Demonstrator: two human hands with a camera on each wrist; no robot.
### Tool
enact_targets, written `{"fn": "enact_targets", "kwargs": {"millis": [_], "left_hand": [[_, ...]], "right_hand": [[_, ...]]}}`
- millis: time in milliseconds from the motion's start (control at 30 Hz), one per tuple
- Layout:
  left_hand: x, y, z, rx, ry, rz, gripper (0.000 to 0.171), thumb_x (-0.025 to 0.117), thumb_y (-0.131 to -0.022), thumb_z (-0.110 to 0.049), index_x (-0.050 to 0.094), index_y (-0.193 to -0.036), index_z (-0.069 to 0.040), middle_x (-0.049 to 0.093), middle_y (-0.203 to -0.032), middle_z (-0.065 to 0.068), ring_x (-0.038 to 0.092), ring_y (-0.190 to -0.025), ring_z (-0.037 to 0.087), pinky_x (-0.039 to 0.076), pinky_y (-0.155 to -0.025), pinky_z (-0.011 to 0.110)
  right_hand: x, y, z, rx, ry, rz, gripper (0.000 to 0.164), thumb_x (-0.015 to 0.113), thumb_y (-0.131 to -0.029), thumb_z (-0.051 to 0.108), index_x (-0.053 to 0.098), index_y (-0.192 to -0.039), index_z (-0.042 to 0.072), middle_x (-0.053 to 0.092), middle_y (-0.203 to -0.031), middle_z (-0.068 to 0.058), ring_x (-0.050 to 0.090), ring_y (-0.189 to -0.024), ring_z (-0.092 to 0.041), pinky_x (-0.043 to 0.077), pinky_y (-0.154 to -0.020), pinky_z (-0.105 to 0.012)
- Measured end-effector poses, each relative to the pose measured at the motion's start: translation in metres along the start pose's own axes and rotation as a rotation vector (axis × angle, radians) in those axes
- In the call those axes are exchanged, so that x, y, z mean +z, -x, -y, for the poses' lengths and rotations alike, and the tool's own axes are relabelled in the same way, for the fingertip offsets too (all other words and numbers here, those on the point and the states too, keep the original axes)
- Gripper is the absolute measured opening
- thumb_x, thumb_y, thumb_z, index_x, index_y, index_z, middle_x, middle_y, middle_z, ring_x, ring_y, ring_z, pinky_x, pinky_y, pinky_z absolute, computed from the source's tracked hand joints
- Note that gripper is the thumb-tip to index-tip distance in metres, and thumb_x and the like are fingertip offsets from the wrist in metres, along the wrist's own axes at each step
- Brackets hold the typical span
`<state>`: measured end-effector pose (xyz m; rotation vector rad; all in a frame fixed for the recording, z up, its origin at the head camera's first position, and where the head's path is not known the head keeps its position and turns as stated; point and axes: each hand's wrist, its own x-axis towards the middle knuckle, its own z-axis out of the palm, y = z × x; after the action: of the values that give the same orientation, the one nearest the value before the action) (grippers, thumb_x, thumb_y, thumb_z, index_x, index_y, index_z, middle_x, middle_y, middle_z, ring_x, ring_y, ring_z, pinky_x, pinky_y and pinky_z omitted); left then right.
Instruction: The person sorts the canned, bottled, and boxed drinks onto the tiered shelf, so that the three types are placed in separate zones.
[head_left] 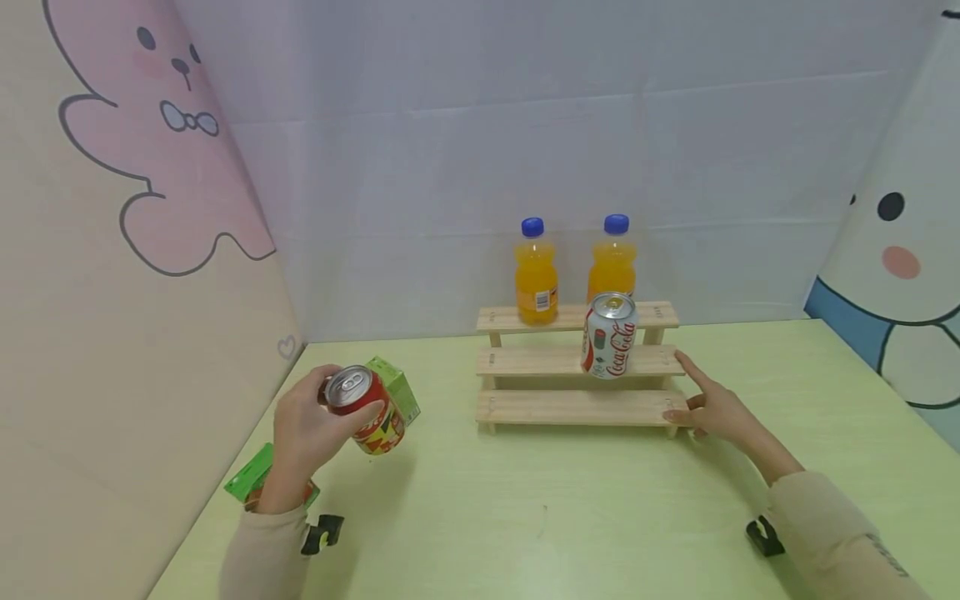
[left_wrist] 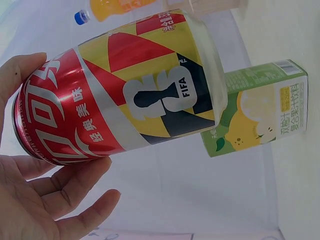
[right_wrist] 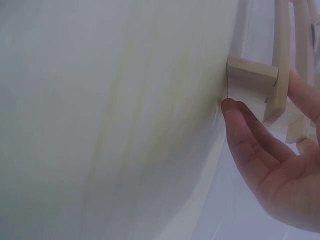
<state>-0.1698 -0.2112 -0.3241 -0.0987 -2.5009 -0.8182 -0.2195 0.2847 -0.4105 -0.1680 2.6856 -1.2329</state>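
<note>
My left hand [head_left: 311, 421] grips a red cola can [head_left: 382, 431] above the left part of the table, its lid tilted up. The can's yellow, red and black FIFA print [left_wrist: 145, 80] shows in the left wrist view. Just behind it stands a green juice carton [head_left: 401, 392]. At the right end of a three-step wooden rack [head_left: 555, 408], my right hand [head_left: 716, 408] holds the lower step, with the index finger stretched to the middle step. A silver Coca-Cola can [head_left: 611, 337] stands on the middle step. Two orange drink bottles [head_left: 536, 287] with blue caps occupy the top step.
A green and red packet [head_left: 255, 479] lies at the table's left edge, partly hidden under my left forearm. White cloth [head_left: 450, 167] hangs behind the pale green table [head_left: 487, 517]; cartoon-printed sheets flank it on both sides.
</note>
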Motion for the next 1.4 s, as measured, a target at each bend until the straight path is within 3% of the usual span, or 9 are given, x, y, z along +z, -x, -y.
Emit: {"fn": "enact_targets", "kwargs": {"millis": [200, 633, 1067, 1400], "left_hand": [[0.009, -0.002, -0.008, 0.013, 0.017, 0.047, 0.048, 0.079, -0.068, -0.027, 0.057, -0.102, -0.002, 0.064, -0.09, 0.01, 0.055, -0.074, 0.022, 0.047, -0.059, 0.031], [0.034, -0.013, -0.024, 0.098, 0.077, 0.043, 0.051, 0.083, -0.062, -0.028, 0.059, -0.1, -0.003, 0.064, -0.087, 0.008, 0.058, -0.072, 0.02, 0.049, -0.059, 0.033], [0.056, -0.025, -0.046, 0.092, 0.137, 0.07, 0.051, 0.082, -0.062, -0.033, 0.059, -0.099, -0.005, 0.065, -0.089, 0.007, 0.061, -0.078, 0.021, 0.052, -0.062, 0.037], [0.072, -0.036, -0.057, 0.14, 0.173, 0.062, 0.053, 0.082, -0.061, -0.032, 0.06, -0.1, -0.004, 0.065, -0.088, 0.007, 0.061, -0.075, 0.02, 0.051, -0.06, 0.034]], "right_hand": [[0.0, 0.0, 0.001, 0.008, -0.002, 0.002, 0.101, 0.069, -0.081, 0.021, -0.008, -0.145, 0.015, 0.054, -0.098, -0.037, 0.055, -0.058, -0.02, 0.046, -0.053, -0.035], [0.0, 0.003, 0.003, 0.008, -0.009, 0.004, 0.101, 0.07, -0.081, 0.022, -0.007, -0.146, 0.014, 0.055, -0.098, -0.036, 0.055, -0.06, -0.021, 0.047, -0.055, -0.035], [0.001, 0.002, 0.003, 0.01, -0.005, -0.004, 0.101, 0.07, -0.08, 0.021, -0.006, -0.146, 0.015, 0.056, -0.096, -0.034, 0.055, -0.059, -0.02, 0.046, -0.054, -0.034], [0.001, 0.001, 0.001, 0.013, -0.007, -0.008, 0.101, 0.07, -0.081, 0.022, -0.007, -0.146, 0.016, 0.057, -0.095, -0.031, 0.054, -0.057, -0.02, 0.045, -0.053, -0.034]]}}
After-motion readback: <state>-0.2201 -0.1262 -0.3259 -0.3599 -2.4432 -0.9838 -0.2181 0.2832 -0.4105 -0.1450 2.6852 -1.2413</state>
